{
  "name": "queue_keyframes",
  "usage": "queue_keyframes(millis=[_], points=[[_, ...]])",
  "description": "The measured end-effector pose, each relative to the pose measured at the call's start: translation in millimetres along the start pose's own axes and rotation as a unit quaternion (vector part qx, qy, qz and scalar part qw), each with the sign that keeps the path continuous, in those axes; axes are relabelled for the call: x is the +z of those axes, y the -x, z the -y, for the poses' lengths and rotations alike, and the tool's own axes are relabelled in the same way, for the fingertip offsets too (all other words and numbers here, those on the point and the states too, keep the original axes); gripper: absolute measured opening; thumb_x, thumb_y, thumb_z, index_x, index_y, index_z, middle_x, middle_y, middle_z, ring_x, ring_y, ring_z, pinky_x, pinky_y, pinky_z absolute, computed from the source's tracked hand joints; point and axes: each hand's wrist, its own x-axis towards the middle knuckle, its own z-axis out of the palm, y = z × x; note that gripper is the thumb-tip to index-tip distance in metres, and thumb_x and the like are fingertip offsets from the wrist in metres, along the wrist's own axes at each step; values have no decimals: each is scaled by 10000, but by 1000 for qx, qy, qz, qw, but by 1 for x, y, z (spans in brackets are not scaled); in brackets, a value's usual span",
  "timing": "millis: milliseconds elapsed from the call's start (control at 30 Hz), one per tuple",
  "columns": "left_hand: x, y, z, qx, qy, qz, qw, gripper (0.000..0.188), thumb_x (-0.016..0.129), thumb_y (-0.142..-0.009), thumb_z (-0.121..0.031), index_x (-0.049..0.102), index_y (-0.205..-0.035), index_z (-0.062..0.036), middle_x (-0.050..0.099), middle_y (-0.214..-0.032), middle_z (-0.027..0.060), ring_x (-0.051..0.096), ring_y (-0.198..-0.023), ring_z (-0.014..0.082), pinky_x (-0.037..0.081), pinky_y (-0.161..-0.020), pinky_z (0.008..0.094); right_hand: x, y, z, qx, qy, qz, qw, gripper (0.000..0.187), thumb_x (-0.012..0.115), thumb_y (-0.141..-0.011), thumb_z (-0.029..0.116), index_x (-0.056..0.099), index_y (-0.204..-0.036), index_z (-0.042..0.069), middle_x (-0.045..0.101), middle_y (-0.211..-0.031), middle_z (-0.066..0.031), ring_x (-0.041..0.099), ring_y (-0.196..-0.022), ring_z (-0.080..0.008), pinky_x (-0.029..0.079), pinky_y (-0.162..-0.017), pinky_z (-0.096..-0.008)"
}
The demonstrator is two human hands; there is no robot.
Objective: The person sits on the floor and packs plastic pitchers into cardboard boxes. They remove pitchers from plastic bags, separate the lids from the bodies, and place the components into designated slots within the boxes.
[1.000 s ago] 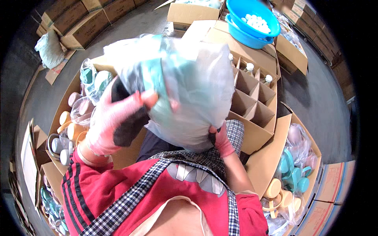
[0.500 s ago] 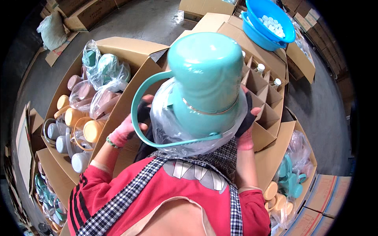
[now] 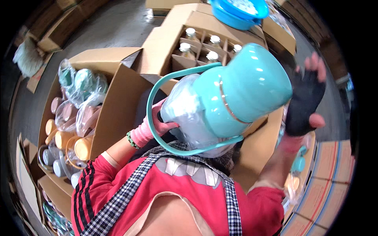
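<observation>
A turquoise vacuum jug (image 3: 226,98) is tilted in front of my chest, its rounded top pointing up and to the right. Its lower part sits in a clear plastic bag (image 3: 183,112), and its curved turquoise handle (image 3: 151,104) loops out to the left. My left hand (image 3: 155,122), in a pink and black fingerless glove, grips the bagged lower end. Beside the top, my right hand (image 3: 307,96) is raised with fingers apart and holds nothing. Whether its palm edge touches the jug I cannot tell.
Ahead stands a divided carton (image 3: 167,65) with several white-capped bottles (image 3: 185,49). Blue basins (image 3: 236,19) holding white pieces sit behind it. On the left, an open carton (image 3: 112,104) holds bagged coloured pieces. Stacked cartons (image 3: 323,165) stand at the lower right.
The jug has tipped from upright toward the right. My right hand has let go of its side and risen outward; my left hand still holds the bagged end. The view has shifted.
</observation>
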Motion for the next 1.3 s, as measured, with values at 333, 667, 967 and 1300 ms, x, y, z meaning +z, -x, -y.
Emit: queue_keyframes(millis=[333, 667, 967, 1300], points=[[21, -22, -43, 0, -209, 75, 975, 417, 711, -608, -120, 574, -972, 33, 523, -1104, 183, 539, -977, 263, 422, -839, 334, -30, 4, 43, 180, 497, 235, 815, 861, 708, -563, 288, 315, -1292, 52, 378, -1260, -165, 353, -1183, -321, 286, -978, -371], [30, -19, -34, -26, -211, 82, 974, 405, 721, -583, -118, 593, -938, 28, 453, -1201, 217, 491, -1069, 324, 394, -897, 371, -40, -6, 27, 252, 512, 231, 788, 804, 679, -622, 410, 359, -1235, -1, 463, -1127, -183, 467, -1042, -280, 351, -906, -364], [29, -23, -36, 8, -232, 26, 972, 446, 718, -601, -118, 559, -982, 50, 494, -1164, 197, 526, -1013, 332, 431, -842, 337, -49, -54, 44, 664, 224, 147, 698, 636, 349, -785, 612, 529, -1005, 42, 564, -743, -111, 501, -511, -141, 387, -444, -236], [13, -14, 31, 163, -353, 122, 913, 717, 696, -658, -265, 346, -1196, 54, 332, -1244, 256, 399, -1094, 388, 331, -931, 422, 99, 18, -15, 119, 578, 532, 607, 581, 658, -631, 408, 496, -1069, 63, 479, -1059, -133, 434, -1045, -283, 337, -882, -398]])
